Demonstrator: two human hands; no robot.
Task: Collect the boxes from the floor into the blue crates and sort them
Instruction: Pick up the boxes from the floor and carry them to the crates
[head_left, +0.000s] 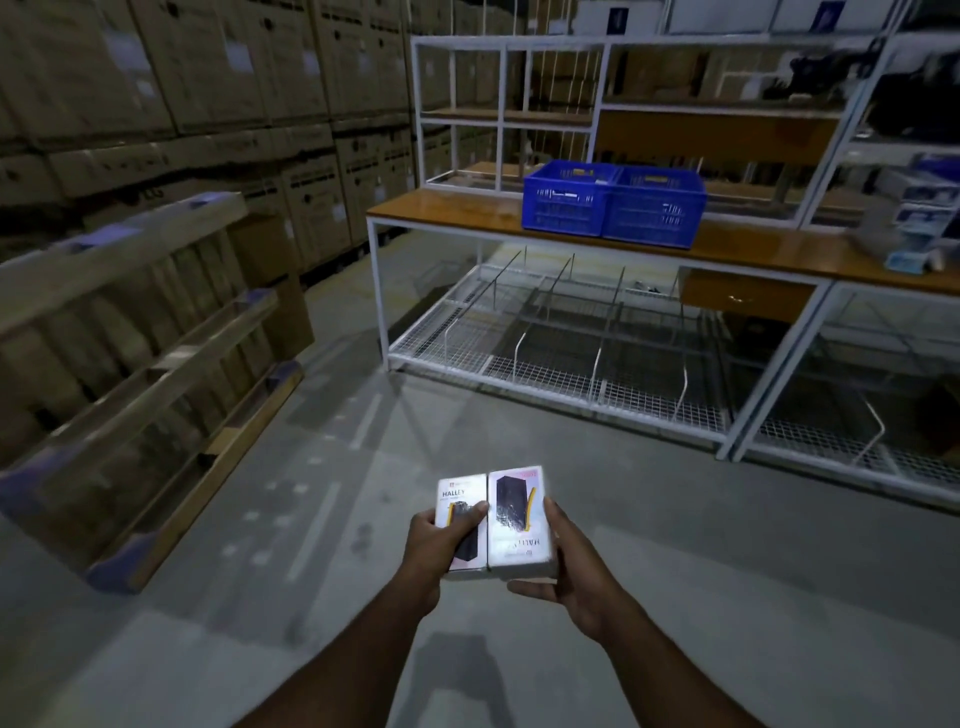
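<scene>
**Now two boxes held side by side, crates ahead on the bench**

Both hands carry small white boxes low in the view, above the grey floor (675, 571). The left hand (434, 545) grips the left box (460, 501), thumb curled over its printed top. The right hand (569, 564) holds the right box (517, 512), fingers wrapped on its outer side. The two boxes touch along their long edges.

Further ahead, two blue crates (613, 208) stand touching each other on the wooden bench top (447, 210) of a white metal frame. A wooden pallet (135, 358) leans at the left, before stacked cartons (182, 78).
</scene>
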